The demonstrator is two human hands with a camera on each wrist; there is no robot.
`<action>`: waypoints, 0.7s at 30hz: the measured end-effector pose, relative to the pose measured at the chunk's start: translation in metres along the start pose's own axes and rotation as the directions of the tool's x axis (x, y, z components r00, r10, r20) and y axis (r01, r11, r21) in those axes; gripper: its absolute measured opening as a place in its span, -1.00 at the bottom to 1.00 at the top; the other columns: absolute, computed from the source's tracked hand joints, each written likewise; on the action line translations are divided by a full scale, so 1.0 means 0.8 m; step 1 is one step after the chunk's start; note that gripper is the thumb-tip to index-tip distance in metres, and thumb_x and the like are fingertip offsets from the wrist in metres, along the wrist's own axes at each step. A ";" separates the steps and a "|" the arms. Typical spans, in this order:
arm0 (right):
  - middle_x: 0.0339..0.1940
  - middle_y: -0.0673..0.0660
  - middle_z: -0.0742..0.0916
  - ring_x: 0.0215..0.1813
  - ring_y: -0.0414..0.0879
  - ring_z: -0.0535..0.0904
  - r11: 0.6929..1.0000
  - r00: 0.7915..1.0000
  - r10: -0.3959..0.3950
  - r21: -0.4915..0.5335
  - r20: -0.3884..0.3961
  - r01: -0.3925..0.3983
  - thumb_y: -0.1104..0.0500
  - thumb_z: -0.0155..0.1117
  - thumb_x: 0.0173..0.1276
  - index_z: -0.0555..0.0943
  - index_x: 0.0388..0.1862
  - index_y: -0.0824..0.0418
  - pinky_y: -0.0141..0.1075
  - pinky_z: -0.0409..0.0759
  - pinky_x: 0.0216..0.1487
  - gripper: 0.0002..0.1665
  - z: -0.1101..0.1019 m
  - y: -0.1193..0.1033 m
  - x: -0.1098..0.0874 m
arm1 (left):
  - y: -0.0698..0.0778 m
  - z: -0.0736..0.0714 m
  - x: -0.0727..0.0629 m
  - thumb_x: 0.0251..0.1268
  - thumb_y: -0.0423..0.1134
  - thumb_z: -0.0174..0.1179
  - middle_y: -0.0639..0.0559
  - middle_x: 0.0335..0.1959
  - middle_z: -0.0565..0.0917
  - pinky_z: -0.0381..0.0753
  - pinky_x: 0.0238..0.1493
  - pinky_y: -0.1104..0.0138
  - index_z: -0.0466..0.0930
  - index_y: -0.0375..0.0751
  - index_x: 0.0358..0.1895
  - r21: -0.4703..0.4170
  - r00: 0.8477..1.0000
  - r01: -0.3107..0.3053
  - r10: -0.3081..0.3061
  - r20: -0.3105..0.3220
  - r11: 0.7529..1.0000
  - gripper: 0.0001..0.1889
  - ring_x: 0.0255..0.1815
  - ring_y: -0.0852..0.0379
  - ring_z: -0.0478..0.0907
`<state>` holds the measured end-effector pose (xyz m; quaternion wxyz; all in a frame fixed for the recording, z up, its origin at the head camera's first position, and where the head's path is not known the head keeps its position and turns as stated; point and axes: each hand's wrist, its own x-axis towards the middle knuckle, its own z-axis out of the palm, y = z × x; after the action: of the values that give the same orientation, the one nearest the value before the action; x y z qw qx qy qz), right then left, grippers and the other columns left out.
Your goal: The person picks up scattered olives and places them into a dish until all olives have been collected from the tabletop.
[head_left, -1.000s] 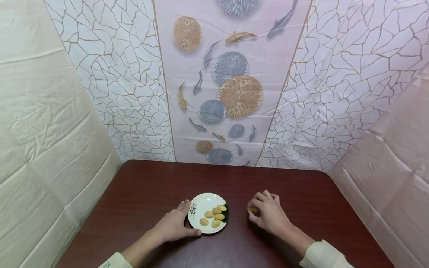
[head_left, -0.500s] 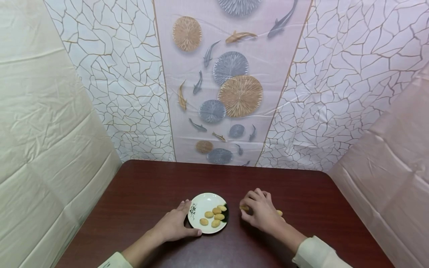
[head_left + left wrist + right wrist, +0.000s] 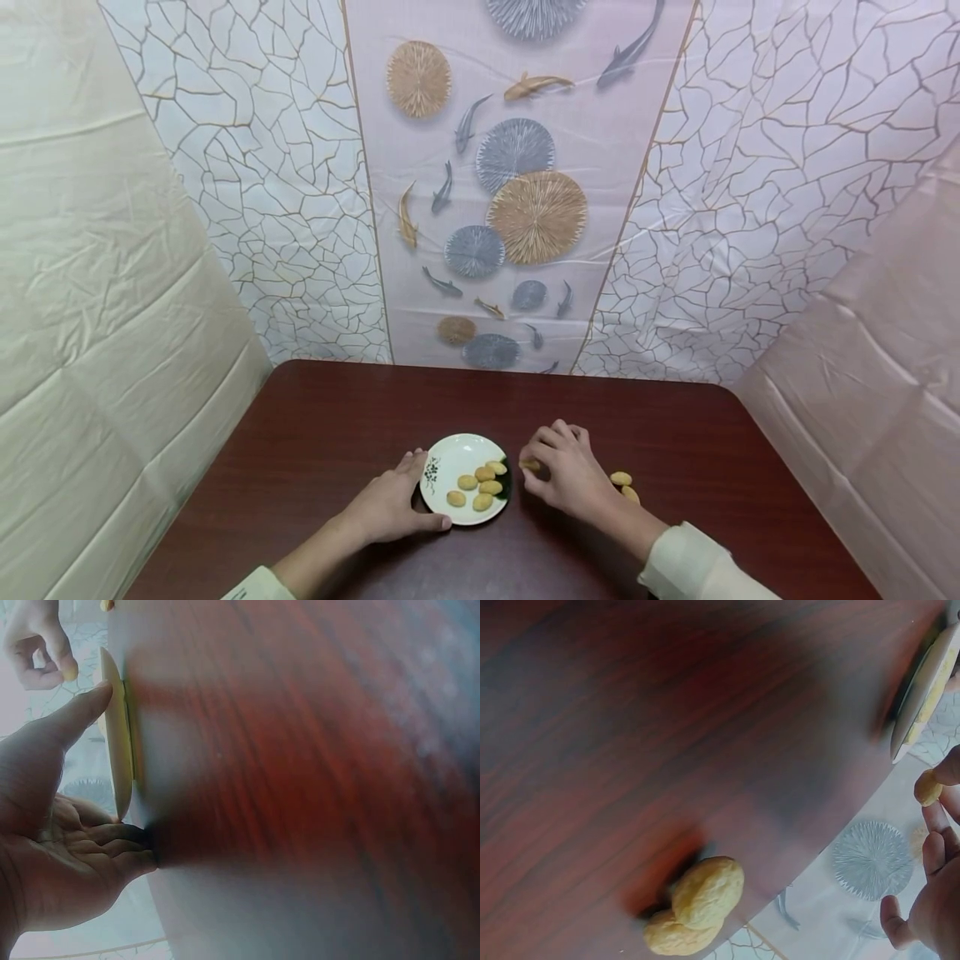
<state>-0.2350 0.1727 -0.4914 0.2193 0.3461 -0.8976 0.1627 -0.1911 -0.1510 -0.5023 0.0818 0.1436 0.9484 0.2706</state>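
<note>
A round white plate (image 3: 459, 454) with a dark leafy print and a dark green patch stands on the table. Several small oval golden biscuits (image 3: 467, 482) lie on it. My left hand (image 3: 386, 504) holds the plate at its left side, thumb on the near rim and fingers at the far left, as the left wrist view also shows. Just right of the plate, my right hand (image 3: 566, 473) pinches another golden biscuit (image 3: 928, 787) between thumb and fingertips, above the table and apart from the plate.
Two more golden biscuits (image 3: 708, 892) lie together on the dark red-brown table (image 3: 360, 408), right of my right forearm. Patterned cloth (image 3: 525, 292) hangs behind the table's far edge, and pale cloth (image 3: 862, 350) hangs at both sides.
My right hand has moved left toward the plate with the biscuit in its fingers. Two biscuits behind it have come into sight. The left hand and plate stay put.
</note>
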 end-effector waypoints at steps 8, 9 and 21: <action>-0.20 -0.13 0.72 -0.10 -0.23 0.40 1.000 1.000 -0.019 0.010 0.009 0.019 0.19 0.67 0.25 0.79 -0.26 -0.11 0.30 0.55 0.16 -0.78 0.003 -0.004 0.008 | -0.002 0.002 0.001 0.11 0.37 0.60 -0.49 0.72 0.29 0.40 0.60 -0.39 0.16 -0.49 0.72 0.000 1.000 0.002 -0.002 0.000 1.000 0.34 0.74 -0.43 0.28; -0.20 -0.13 0.72 -0.10 -0.22 0.40 1.000 1.000 -0.016 0.010 0.013 0.016 0.18 0.68 0.26 0.80 -0.26 -0.11 0.30 0.54 0.17 -0.79 0.004 -0.004 0.008 | -0.003 0.002 0.001 0.11 0.37 0.60 -0.49 0.72 0.29 0.40 0.60 -0.38 0.16 -0.49 0.73 0.000 1.000 0.004 -0.004 0.001 1.000 0.34 0.75 -0.43 0.28; -0.19 -0.13 0.72 -0.09 -0.20 0.42 0.999 1.000 -0.026 0.024 0.012 0.026 0.17 0.69 0.24 0.81 -0.25 -0.06 0.26 0.54 0.19 -0.80 0.013 -0.010 0.020 | -0.004 0.003 0.003 0.10 0.38 0.61 -0.47 0.73 0.28 0.40 0.61 -0.37 0.16 -0.47 0.73 -0.008 1.000 0.013 -0.013 0.007 1.000 0.35 0.76 -0.40 0.26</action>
<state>-0.2432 0.1536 -0.4911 0.2119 0.3613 -0.8923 0.1683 -0.1938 -0.1517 -0.5060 0.0873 0.1381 0.9479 0.2735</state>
